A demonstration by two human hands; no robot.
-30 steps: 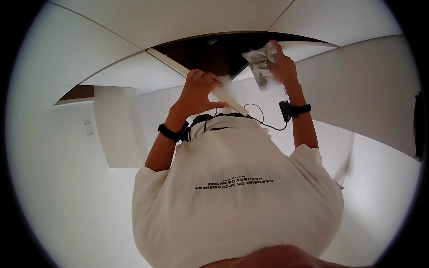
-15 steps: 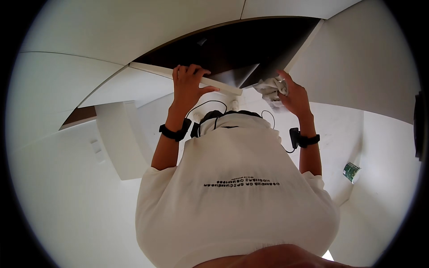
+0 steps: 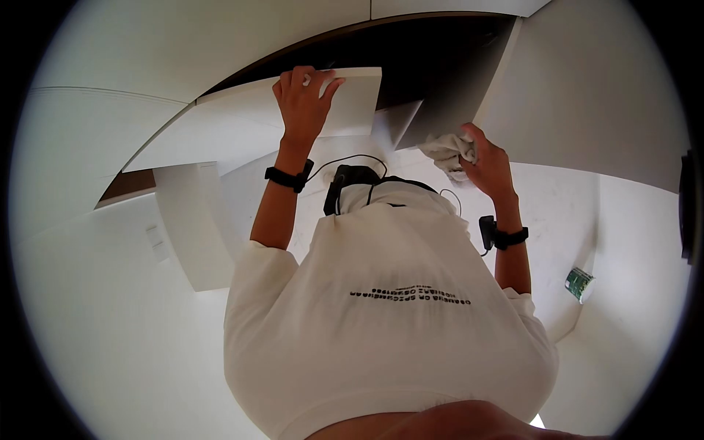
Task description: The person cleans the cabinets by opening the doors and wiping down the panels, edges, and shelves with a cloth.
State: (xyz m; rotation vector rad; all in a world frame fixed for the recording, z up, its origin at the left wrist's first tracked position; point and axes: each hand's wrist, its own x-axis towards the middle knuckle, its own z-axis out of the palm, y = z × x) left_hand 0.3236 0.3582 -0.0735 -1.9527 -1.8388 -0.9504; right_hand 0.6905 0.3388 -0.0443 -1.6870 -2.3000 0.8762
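Observation:
My left hand (image 3: 302, 106) is wrapped over the edge of a white cabinet door (image 3: 337, 110), fingers on the far side and thumb on the near side. The door hangs at an angle across a dark cabinet opening (image 3: 433, 59). To the right, my right hand (image 3: 488, 163) is closed on a crumpled greyish-white cloth (image 3: 449, 152). The cloth is bunched at the fingertips, near the lower corner of the cabinet's side panel (image 3: 587, 95). Part of the cabinet's inside is too dark to make out.
A white box-like unit (image 3: 192, 227) stands at the left. On the pale floor at the right is a green-and-white tub (image 3: 578, 284). Thin black cables (image 3: 345, 158) run from the wristbands toward my waist, where a black pouch (image 3: 352, 180) hangs.
The door's free end has swung forward toward the cabinet with my left hand on it, and more of its face shows. My right hand and the cloth have shifted only slightly.

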